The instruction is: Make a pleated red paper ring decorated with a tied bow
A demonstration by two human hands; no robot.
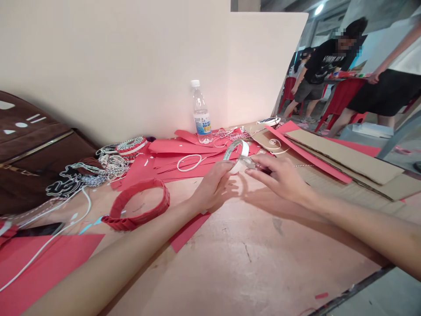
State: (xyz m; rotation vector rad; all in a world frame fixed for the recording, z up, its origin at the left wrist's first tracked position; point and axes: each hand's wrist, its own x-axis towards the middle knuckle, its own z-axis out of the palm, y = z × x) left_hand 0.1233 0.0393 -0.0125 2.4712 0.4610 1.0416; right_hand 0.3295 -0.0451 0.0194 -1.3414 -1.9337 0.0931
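Status: work is mid-handling, up in the air in front of the person, above the tabletop (230,263). White ring (226,153) has printed lettering on its inner face and sits between both hands, nothing red on it. Left hand (213,180) has a closed grip on its lower left edge. Right hand (283,173) is at the other side, grip narrow, fingertips by a shiny piece; cannot tell if they pinch that, the ring or both. Something dark shows under those fingers too, too small to name.

Done, judging by looks: red ring (131,222) is closed into a loop with a folded wall, and lies apart from the hands, left of the left forearm.

Not done: white ring isn't set down, and I read the handling at its right side as unfinished. Red sheets (138,171) lie loose behind the hands; cord bundles (131,147) sit in a heap by the brown bag (33,153); cardboard (345,153) is stacked flat at right. All of that looks unattached to either ring. White loop (189,170) lies on the red paper, also free. Bottle (203,120) stands upright at the back, untouched. Can't judge a percentage from this view.
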